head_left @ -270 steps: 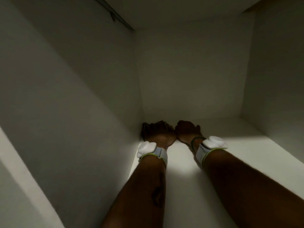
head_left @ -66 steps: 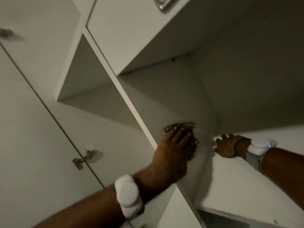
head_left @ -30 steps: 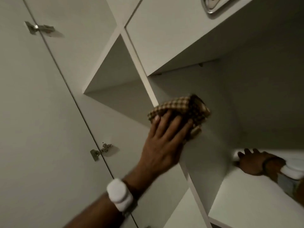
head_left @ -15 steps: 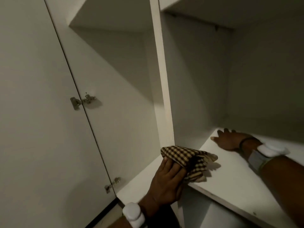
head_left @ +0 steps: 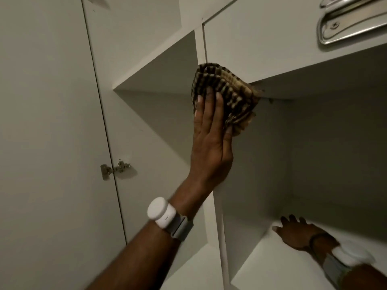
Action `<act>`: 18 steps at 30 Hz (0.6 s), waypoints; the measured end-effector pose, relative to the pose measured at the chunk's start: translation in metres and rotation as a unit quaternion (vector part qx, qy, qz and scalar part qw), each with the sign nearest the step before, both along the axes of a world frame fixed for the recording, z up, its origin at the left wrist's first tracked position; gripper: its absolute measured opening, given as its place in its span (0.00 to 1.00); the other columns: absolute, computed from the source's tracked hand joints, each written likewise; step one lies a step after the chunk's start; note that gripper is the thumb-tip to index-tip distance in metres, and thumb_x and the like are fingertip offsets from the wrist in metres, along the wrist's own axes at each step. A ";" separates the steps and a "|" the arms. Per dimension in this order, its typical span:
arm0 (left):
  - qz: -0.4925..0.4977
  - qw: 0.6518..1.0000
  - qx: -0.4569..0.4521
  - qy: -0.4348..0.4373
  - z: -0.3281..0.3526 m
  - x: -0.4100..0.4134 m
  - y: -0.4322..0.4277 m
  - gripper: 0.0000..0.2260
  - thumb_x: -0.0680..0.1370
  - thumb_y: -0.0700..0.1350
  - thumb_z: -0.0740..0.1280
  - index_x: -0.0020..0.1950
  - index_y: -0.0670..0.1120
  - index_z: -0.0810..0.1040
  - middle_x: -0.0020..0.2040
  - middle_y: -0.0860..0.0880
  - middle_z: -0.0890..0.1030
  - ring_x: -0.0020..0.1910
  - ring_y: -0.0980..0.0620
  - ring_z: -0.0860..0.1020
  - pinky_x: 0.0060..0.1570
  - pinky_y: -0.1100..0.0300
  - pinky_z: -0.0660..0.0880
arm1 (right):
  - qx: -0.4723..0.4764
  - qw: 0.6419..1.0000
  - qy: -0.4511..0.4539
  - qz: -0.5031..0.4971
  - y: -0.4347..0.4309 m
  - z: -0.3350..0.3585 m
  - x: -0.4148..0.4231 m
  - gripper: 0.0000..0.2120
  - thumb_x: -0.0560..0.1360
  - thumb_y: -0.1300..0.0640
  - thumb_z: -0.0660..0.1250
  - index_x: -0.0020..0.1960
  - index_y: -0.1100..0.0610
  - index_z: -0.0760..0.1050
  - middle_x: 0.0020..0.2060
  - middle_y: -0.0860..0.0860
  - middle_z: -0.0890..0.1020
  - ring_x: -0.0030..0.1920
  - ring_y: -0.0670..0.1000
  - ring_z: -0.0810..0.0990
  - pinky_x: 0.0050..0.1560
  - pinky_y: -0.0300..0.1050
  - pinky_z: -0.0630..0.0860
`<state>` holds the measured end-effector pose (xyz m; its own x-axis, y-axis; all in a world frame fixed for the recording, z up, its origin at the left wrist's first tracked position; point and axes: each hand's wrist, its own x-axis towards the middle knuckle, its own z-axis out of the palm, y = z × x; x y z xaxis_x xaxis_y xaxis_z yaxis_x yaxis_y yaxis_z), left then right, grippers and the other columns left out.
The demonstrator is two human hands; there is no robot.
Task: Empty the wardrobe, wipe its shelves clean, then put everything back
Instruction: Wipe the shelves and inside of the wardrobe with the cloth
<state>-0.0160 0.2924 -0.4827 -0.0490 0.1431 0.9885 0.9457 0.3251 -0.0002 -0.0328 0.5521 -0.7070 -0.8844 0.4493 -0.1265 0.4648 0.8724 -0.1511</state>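
Entry, head view, light dim.

Nearest: the left forearm comes up from the bottom edge, wearing the left wrist device (head_left: 161, 212), white, on a grey strap. Bottom right corner: the right wrist device (head_left: 354, 256), also white, blurred.

I read the left hand (head_left: 210, 147) as flat and open. Its fingers are straight and together, pressing the checked cloth (head_left: 226, 91) against the wardrobe. No finger that I can see curls round the cloth, and the thumb is hidden from me. The palm lies over the front edge of the vertical divider (head_left: 217, 222).

The right hand (head_left: 297, 234) lies palm down on the shelf (head_left: 268, 262) of the right compartment. Its fingers are spread and it holds nothing.

The cloth, brown and cream check, is bunched. It sits at the top of the divider, in the upper left corner of the right compartment. There it touches the lower edge of the white panel (head_left: 261, 38) above.

Left of the divider: a second compartment. Beyond it is the open door (head_left: 52, 132), with a metal hinge (head_left: 115, 168) at about mid height.

Farther in: the back wall (head_left: 335, 153) of the right compartment, in shadow.

Top right: a metal handle (head_left: 351, 21) fixed to the white panel, cut off by the frame edge.
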 end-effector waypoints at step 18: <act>0.001 0.952 -0.271 -0.141 -0.322 0.035 -0.062 0.25 0.83 0.42 0.57 0.80 0.51 0.60 0.82 0.55 0.54 0.81 0.49 0.53 0.79 0.54 0.53 | 0.060 0.997 -0.009 0.048 -0.005 0.007 -0.003 0.27 0.87 0.46 0.42 0.82 0.55 0.48 0.80 0.61 0.53 0.79 0.65 0.53 0.78 0.60 0.51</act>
<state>0.0192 0.2307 -0.8049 -0.3028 0.6277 0.7172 0.9320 0.3522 0.0853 -0.0359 0.5475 -0.7004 -0.9223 0.3751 -0.0934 0.3796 0.9245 -0.0353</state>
